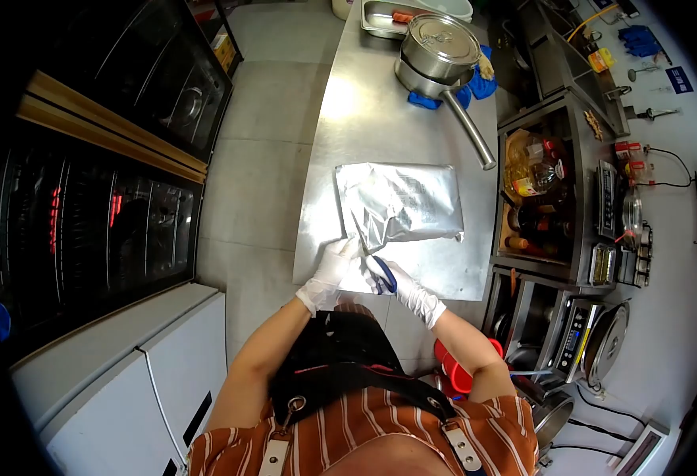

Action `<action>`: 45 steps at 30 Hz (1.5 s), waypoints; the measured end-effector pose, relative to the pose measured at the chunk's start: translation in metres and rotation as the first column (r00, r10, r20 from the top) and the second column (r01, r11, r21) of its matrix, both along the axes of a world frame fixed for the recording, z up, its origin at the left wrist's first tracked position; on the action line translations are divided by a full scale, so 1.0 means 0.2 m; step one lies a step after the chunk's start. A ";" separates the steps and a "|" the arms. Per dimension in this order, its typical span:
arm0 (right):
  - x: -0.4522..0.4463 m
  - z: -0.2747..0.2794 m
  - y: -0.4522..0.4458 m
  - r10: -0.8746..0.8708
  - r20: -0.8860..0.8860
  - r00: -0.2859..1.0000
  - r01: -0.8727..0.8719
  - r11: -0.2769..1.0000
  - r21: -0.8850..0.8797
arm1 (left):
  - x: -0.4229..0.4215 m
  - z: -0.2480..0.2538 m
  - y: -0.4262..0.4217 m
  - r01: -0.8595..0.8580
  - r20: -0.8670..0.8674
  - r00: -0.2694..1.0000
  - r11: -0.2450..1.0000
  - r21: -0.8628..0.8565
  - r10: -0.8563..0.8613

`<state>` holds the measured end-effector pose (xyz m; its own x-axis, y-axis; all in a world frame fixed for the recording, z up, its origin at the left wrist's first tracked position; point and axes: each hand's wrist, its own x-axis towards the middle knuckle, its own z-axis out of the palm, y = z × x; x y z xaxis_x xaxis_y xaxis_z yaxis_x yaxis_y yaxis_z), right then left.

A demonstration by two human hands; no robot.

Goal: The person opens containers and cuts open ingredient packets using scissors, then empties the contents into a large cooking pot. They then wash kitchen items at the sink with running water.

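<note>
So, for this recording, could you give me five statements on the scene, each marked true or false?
1. A round lidded steel pot is stacked on a long-handled steel saucepan. True.
2. The white-gloved left hand lies on the pot's lid. False: it is at the near edge of the silver rectangular foil package.
3. The white-gloved right hand holds blue-handled scissors. True.
4. The saucepan's handle points away from the wearer. False: it points toward the wearer.
5. The package lies flat. True.
</note>
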<state>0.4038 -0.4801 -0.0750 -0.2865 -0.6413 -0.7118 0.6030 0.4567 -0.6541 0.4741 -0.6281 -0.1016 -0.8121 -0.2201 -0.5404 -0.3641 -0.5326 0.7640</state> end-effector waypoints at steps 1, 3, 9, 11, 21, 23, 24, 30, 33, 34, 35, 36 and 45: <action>0.00 0.02 0.00 0.007 0.060 0.998 -0.007 1.000 0.003 | -0.01 0.02 -0.03 0.037 0.036 0.999 0.999 0.008 -0.038; 0.02 0.05 0.00 0.023 0.084 0.996 -0.023 1.000 0.003 | -0.03 -0.06 -0.07 0.108 -0.024 0.994 0.994 -0.025 -0.109; 0.15 0.09 0.16 0.047 0.043 0.998 -0.048 0.999 0.024 | -0.14 -0.06 -0.16 0.155 0.321 0.935 0.988 0.017 -0.153; 0.20 0.08 0.22 0.060 0.019 0.998 -0.059 0.998 -0.014 | -0.15 -0.06 -0.16 0.137 0.302 0.943 0.990 0.040 -0.142; 0.21 0.21 0.35 -0.055 0.046 0.997 0.058 0.996 -0.075 | -0.18 -0.21 -0.14 0.308 0.215 0.949 0.812 -0.496 -0.230; 0.21 0.21 0.30 -0.060 0.019 0.998 0.061 0.991 -0.119 | -0.16 -0.29 -0.16 0.285 0.158 0.958 0.759 -0.585 -0.239; 0.20 0.22 0.27 -0.049 0.026 0.998 0.051 0.995 -0.086 | -0.16 -0.31 -0.15 0.258 0.154 0.966 0.815 -0.518 -0.208; 0.17 0.18 0.19 -0.037 0.064 0.997 0.037 0.999 0.001 | -0.13 -0.13 -0.11 0.185 0.145 0.979 0.927 -0.326 -0.144; 0.17 0.22 0.16 -0.067 0.096 0.993 0.066 0.998 0.007 | -0.13 -0.19 -0.13 0.183 0.149 0.978 0.937 -0.299 -0.143; 0.17 0.22 0.16 -0.062 0.096 0.993 0.061 0.998 0.010 | -0.13 -0.22 -0.13 0.184 0.138 0.979 0.942 -0.282 -0.150; 0.16 0.21 0.14 -0.079 0.100 0.992 0.081 0.997 -0.007 | -0.13 -0.24 -0.13 0.181 0.138 0.979 0.943 -0.278 -0.147; 0.16 0.19 0.13 -0.097 0.105 0.990 0.100 0.995 -0.024 | -0.13 -0.24 -0.12 0.198 0.162 0.975 0.925 -0.324 -0.152; 0.18 0.04 0.05 -0.201 0.108 0.974 0.202 0.979 0.001 | -0.12 -0.26 -0.10 0.171 0.195 0.976 0.903 -0.395 -0.100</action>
